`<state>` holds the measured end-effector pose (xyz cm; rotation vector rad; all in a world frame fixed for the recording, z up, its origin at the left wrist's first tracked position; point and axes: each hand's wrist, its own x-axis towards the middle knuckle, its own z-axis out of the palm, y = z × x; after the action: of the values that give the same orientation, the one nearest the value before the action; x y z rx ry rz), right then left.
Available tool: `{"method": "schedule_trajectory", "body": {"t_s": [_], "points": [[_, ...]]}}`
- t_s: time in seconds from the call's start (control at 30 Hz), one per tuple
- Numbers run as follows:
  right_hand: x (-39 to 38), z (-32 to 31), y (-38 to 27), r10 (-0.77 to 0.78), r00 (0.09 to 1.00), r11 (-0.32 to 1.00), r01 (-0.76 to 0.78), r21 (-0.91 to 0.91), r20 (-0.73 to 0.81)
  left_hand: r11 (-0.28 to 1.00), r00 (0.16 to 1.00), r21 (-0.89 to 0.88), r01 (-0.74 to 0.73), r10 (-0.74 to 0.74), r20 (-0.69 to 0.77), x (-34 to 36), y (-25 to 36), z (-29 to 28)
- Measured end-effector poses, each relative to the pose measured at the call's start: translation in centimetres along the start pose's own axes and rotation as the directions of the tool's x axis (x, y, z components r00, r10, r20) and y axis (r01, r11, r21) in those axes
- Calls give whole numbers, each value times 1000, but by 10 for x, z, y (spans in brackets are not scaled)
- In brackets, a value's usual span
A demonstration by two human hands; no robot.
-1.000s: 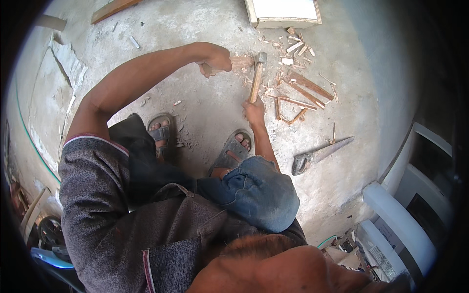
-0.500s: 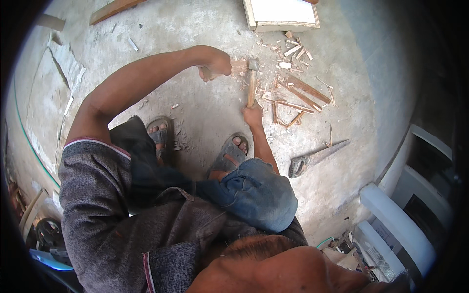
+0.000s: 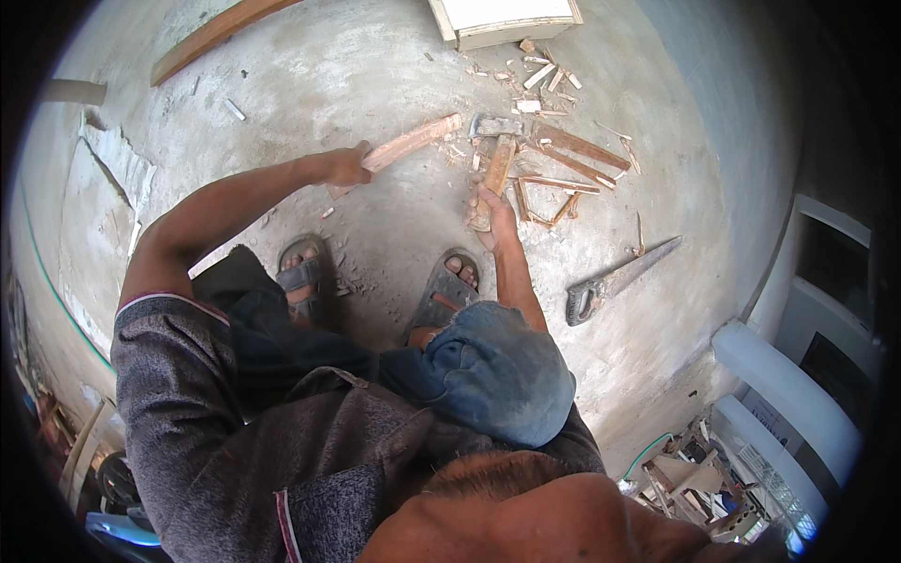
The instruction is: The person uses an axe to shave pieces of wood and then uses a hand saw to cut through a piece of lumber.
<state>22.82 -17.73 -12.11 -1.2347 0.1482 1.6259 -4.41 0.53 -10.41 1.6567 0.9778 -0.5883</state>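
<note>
Head view: we're seeing left hand [image 3: 349, 167] curling fingers round wood strip [image 3: 413, 141] near its lower end, presumably giving clearance from metal-headed tool [image 3: 499, 174]; right hand [image 3: 501, 220] is wrapping fingers round the handle, well inside the floor [image 3: 657, 347] edges.

Downward fisheye view, head height

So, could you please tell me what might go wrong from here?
The left hand grips a wood piece whose far end is close to the head of the hammer-like tool in the right hand; a stray swing might catch the left hand. The sandals leave the toes bare to a dropped tool. The saw lies uncovered at the right, where a careless step could meet its blade.
</note>
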Motion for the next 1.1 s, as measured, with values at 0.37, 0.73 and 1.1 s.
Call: {"method": "schedule_trajectory", "body": {"t_s": [0.37, 0.73, 1.1], "points": [[-47, -1, 2, -93, 959, 983, 131, -128, 270, 907, 915, -257, -334, 247, -318, 0, 54, -26], [-62, 7, 3, 55, 892, 891, 159, -425, 448, 833, 849, -380, -403, 495, 185, -57, 119, -43], [-47, -1, 15, 171, 924, 736, 111, -668, 343, 910, 897, -296, -292, 368, 245, -82, 126, -38]]}}
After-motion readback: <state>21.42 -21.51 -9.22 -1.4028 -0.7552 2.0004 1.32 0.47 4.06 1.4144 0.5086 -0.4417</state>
